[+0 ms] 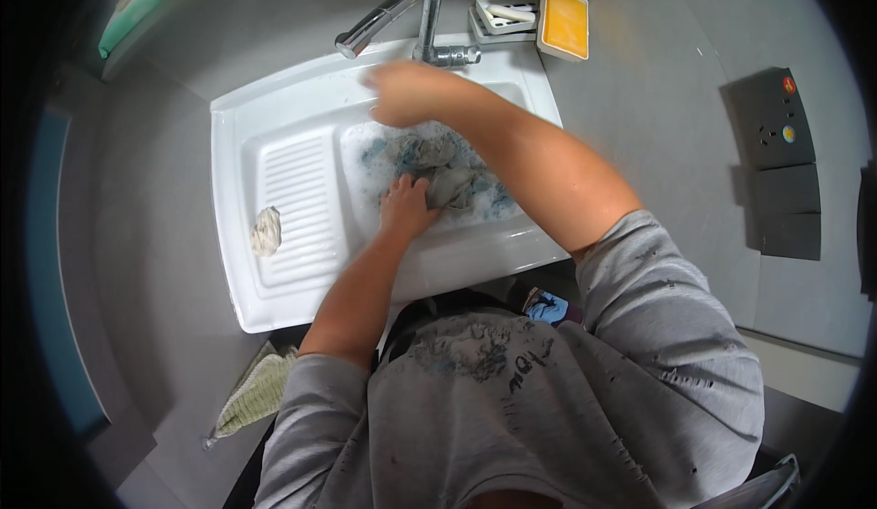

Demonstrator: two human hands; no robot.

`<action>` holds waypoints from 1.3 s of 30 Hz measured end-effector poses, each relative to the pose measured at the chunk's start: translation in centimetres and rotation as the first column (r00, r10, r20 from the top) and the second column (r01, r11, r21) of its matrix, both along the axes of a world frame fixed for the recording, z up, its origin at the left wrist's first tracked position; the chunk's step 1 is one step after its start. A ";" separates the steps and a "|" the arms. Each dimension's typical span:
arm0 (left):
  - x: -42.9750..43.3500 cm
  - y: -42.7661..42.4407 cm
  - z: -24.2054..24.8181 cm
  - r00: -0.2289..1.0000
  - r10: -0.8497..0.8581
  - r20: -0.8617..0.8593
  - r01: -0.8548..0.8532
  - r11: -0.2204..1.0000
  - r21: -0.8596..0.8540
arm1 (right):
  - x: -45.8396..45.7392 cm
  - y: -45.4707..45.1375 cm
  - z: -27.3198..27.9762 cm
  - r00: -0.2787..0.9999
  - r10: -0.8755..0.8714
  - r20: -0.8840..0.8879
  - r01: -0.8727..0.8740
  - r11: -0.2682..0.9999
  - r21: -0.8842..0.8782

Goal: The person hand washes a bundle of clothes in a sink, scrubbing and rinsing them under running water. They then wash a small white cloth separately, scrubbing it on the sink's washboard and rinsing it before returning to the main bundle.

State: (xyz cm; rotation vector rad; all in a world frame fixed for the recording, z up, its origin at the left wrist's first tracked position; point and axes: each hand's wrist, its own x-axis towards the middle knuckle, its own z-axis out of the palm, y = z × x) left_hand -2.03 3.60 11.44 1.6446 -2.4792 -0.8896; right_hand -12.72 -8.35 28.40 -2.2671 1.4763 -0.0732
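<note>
A wet grey cloth [449,187] lies in blue-tinged, soapy water inside the white laundry sink [438,262]. My left hand [408,206] is at the cloth's near left side, with a fold of it between thumb and fingers. Blurred by motion, my right hand [404,94] hangs over the back of the basin, below the chrome faucet [390,19]. Its fingers look bent, and nothing shows plainly in it. My right forearm hides the basin's right part. More bunched cloth [425,151] sits in the suds between my hands.
A crumpled whitish cloth [266,231] rests on the ribbed washboard [301,194] at left. Soap dishes [507,12] and a yellow-topped box [565,24] stand behind the sink's right corner. A green towel [253,389] hangs at lower left. Sockets [777,125] are on the right wall.
</note>
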 end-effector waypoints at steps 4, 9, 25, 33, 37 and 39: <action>1.1 -0.4 -0.3 0.996 -0.042 -0.080 0.035 0.996 -0.082 | -8.1 6.1 -10.2 0.756 0.201 -0.623 0.186 0.846 0.499; 2.9 -1.0 0.0 0.984 0.122 -0.131 -0.136 0.985 -0.104 | -11.3 14.1 -20.3 0.756 -0.493 -0.431 0.605 0.778 0.170; 0.5 -1.3 6.7 0.985 0.136 -0.109 -0.141 0.990 -0.032 | -14.6 7.5 7.7 0.861 -0.449 0.237 0.443 0.893 0.083; -2.5 -3.8 10.8 0.868 0.373 -0.328 -0.071 0.747 0.662 | -8.8 8.5 17.7 0.687 -0.517 0.510 0.516 0.842 0.158; -3.9 -1.9 11.4 0.155 0.912 -0.379 0.431 0.283 0.857 | -7.0 7.8 16.7 0.520 -0.564 0.642 0.499 0.810 0.307; -4.8 -1.4 11.3 -0.077 0.973 -0.219 0.555 0.224 0.801 | -7.0 7.0 14.9 0.386 -0.697 0.604 0.549 0.700 0.457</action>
